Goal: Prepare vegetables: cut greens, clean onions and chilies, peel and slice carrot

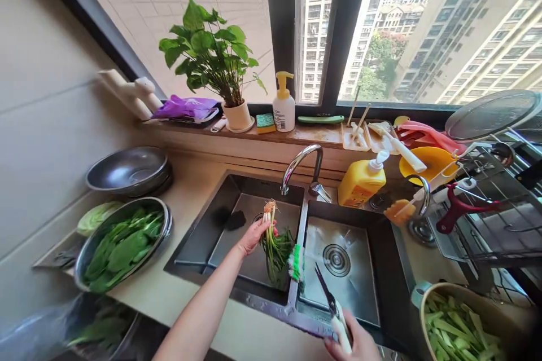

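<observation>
Over the left sink basin (203,237), my left hand (255,235) is closed around a bunch of spring onions (277,251). Their roots point up towards the faucet and the green tops hang down into the basin. Something small and red shows among the stems; I cannot tell what it is. My right hand (355,341), low in front of the right basin (355,248), grips white-handled kitchen scissors (339,318). The dark blades point up and away over that basin, slightly apart. A green-and-white scrubber (296,262) hangs on the divider between the basins.
The faucet (302,152) arches behind the left basin. A bowl of leafy greens (127,248) and a dark pan (129,169) stand at left. On the right are a yellow soap bottle (362,180), a dish rack (508,192) and a pot of cut green vegetables (461,321).
</observation>
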Motion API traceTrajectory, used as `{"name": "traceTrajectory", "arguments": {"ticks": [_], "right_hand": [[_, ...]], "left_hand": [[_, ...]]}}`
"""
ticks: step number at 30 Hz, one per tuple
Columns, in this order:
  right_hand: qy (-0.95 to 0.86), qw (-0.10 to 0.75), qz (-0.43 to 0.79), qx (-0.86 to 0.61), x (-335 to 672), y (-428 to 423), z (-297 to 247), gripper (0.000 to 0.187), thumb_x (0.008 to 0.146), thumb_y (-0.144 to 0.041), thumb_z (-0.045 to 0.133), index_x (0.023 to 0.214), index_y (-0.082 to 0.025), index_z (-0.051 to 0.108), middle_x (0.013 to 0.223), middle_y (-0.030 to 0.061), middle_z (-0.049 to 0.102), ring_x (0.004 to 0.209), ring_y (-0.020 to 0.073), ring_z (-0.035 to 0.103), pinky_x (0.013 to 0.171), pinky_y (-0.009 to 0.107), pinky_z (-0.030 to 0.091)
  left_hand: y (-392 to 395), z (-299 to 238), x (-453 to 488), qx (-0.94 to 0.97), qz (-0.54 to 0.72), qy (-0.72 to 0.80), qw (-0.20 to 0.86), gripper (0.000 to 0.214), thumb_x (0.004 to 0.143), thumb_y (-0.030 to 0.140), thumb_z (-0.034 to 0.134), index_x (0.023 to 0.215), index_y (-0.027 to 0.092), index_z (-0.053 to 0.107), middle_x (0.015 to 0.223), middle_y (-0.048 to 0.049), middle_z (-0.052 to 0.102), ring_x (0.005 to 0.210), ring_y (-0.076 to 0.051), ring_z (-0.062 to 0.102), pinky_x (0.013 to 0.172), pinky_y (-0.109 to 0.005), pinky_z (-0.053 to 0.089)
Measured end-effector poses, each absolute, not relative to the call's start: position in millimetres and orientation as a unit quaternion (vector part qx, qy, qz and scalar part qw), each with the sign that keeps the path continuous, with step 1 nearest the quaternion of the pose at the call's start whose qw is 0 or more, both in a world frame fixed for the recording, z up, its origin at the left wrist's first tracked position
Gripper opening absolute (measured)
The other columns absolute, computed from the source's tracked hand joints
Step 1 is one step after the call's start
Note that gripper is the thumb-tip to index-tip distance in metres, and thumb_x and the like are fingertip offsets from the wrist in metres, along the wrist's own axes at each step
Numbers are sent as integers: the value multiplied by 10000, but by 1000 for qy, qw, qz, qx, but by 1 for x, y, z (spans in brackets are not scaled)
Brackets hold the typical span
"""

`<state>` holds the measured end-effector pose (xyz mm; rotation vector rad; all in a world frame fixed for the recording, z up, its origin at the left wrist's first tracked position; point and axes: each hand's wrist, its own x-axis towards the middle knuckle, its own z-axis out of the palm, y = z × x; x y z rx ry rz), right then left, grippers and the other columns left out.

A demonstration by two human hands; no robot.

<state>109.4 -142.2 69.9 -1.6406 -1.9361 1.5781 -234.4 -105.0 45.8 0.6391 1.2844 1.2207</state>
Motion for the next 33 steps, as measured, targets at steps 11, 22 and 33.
{"name": "traceTrajectory", "arguments": {"ticks": [11,22,33], "right_hand": [[-786,-31,405,-465,24,-75,139,278,613,-434,645,711,-202,526,652,-12,583,571,129,469,513,227,257],[-702,-15,513,-493,-16,-123,122,255,628,-383,651,693,-183,507,589,-35,532,500,86,417,467,211,245],[-685,-14,502,-528,-28,-157,106,284,655,-399,636,664,-183,450,581,-39,490,506,81,406,459,209,219]], "left_hand": [[-138,95,-207,286,528,577,554,407,585,364,752,824,143,507,717,13,596,609,-110,573,629,-254,445],[-162,94,-264,383,397,562,616,367,601,400,736,759,130,545,687,-5,612,661,-129,574,674,-263,434],[-165,74,-249,300,458,539,640,408,569,421,752,778,123,567,608,19,544,531,-91,506,542,-230,408]]}}
